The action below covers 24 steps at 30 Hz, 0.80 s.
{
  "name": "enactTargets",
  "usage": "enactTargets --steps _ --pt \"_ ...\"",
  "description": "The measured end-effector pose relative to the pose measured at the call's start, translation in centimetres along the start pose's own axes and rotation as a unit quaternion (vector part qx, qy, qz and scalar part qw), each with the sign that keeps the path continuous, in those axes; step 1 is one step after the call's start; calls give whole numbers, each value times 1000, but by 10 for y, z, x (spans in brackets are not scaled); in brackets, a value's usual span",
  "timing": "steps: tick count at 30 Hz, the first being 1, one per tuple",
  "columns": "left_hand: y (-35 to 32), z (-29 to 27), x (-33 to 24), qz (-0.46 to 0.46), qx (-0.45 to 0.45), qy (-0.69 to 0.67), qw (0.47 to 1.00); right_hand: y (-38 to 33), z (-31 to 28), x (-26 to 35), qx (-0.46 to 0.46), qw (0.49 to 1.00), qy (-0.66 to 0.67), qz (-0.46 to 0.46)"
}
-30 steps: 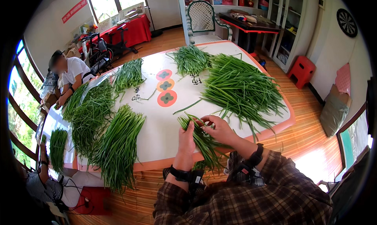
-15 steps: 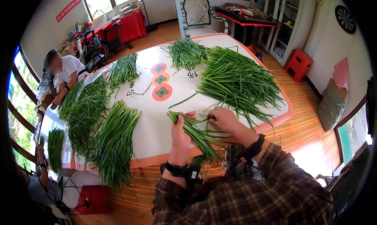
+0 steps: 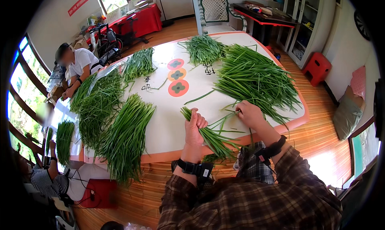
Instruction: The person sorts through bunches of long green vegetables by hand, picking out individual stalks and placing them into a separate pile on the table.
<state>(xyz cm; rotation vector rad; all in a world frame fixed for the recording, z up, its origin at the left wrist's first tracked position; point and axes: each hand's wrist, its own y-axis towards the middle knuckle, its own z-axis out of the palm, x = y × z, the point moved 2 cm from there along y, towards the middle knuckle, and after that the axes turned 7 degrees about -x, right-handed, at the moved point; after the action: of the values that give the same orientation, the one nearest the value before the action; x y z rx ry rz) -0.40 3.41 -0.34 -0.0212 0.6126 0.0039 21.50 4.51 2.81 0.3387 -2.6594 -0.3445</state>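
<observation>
Since the earlier frames the right hand (image 3: 249,114) has left the bundle and moved out toward 2 o'clock, to the near edge of the large loose pile of green stalks (image 3: 256,79); the left hand (image 3: 194,127) has stayed clenched on the bundle of green stalks (image 3: 210,135).

Left hand: fingers curled fully closed around the bundle, thumb upright at its 12 o'clock side. Right hand: fingers bent down onto a few loose stalks at the pile's edge; whether they pinch a stalk or merely press on it cannot be told, since the fingertips are covered by the back of the hand.

The bundle lies at the near edge of the white table (image 3: 160,121), at 6 o'clock in the view. It is a tight sheaf of long, thin, flat green leaves, running from its cut ends at 10 o'clock of the left hand down to 5 o'clock, where the tips hang over the table edge.

Further heaps of stalks (image 3: 126,133) lie at 9 o'clock on the table. The bundle's lower tips are lost against the plaid sleeve (image 3: 256,198). A person in a white shirt (image 3: 80,61) sits at 10 o'clock.
</observation>
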Motion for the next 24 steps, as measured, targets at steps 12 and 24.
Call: enactTargets --steps 12,24 --pt "-28 32 -56 26 51 -113 992 32 -4 2 2 996 -60 -66" --pt "-75 50 -116 103 40 -90 990 50 -48 -16 -96 841 522 101"
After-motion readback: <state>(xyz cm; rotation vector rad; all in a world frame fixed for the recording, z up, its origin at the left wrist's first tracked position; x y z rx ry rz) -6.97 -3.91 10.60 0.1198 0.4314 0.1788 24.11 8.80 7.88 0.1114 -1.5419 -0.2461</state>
